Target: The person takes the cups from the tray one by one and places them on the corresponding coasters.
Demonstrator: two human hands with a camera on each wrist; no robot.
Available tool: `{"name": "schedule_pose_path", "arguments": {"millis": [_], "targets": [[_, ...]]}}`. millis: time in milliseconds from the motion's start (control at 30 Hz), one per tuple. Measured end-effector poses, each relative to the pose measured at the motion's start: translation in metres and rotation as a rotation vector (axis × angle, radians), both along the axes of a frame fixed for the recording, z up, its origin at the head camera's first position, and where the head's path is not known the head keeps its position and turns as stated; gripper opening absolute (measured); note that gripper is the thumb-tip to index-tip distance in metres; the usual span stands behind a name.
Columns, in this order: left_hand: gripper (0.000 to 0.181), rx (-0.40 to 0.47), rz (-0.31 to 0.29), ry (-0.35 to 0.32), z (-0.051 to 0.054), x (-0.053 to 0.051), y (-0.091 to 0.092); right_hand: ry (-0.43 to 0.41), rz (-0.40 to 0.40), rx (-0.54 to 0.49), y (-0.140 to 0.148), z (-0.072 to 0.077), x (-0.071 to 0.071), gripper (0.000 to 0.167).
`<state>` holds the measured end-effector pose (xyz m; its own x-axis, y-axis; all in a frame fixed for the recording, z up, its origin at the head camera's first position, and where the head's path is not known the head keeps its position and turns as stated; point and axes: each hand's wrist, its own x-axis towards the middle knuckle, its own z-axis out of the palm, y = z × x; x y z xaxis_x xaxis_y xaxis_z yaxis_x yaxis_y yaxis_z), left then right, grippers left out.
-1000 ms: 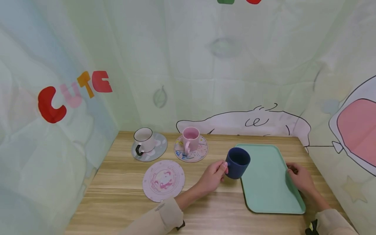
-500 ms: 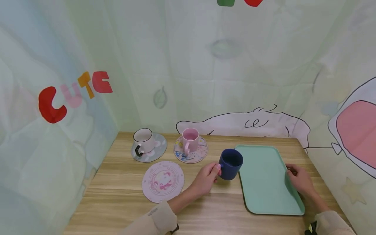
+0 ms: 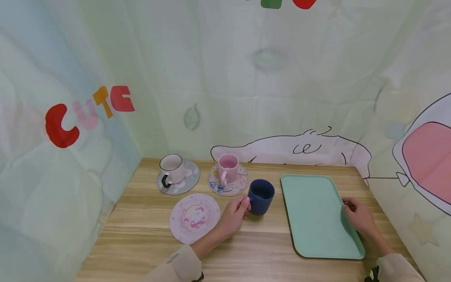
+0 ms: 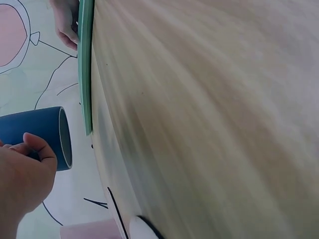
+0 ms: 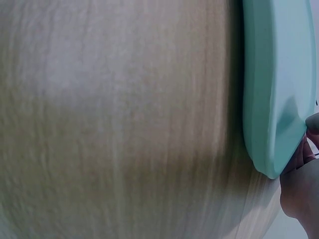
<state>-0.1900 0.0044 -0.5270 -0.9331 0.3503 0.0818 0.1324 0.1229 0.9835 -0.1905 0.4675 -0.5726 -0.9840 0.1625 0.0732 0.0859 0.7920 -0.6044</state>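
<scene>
By its handle, my left hand point(image 3: 230, 216) grips a dark blue mug point(image 3: 261, 197), upright and apart from the tray; the left wrist view shows the thumb and curled fingers at the mug's point(image 4: 37, 132) handle. The mug looks held just above the table. My right hand point(image 3: 361, 217) pinches the right edge of a mint green tray point(image 3: 322, 219), which bears nothing. In the right wrist view the thumb lies at the tray's point(image 5: 291, 74) rim, and the other fingers are partly hidden. Left of the blue mug lies a round pink coaster point(image 3: 195, 218) with a unicorn picture.
A white mug point(image 3: 172, 169) with a black handle stands on a grey coaster point(image 3: 191, 172) at the back left. Beside it, a pink mug point(image 3: 228, 169) stands on a patterned coaster point(image 3: 241, 182). A printed cloth point(image 3: 246, 86) hangs behind the wooden table point(image 3: 260, 250).
My left hand has carried the blue mug leftward, from over the tray's left edge to a spot beside it. The right hand has stayed at the tray's right edge.
</scene>
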Motion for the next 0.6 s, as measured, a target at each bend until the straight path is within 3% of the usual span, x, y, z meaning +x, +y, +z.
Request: {"name": "schedule_pose_path", "arguments": {"millis": [600], "targets": [[0.035,0.034,0.109,-0.003,-0.004,-0.002,-0.029,0.025,-0.006,0.013,0.0,-0.001,0.0,0.031]]}}
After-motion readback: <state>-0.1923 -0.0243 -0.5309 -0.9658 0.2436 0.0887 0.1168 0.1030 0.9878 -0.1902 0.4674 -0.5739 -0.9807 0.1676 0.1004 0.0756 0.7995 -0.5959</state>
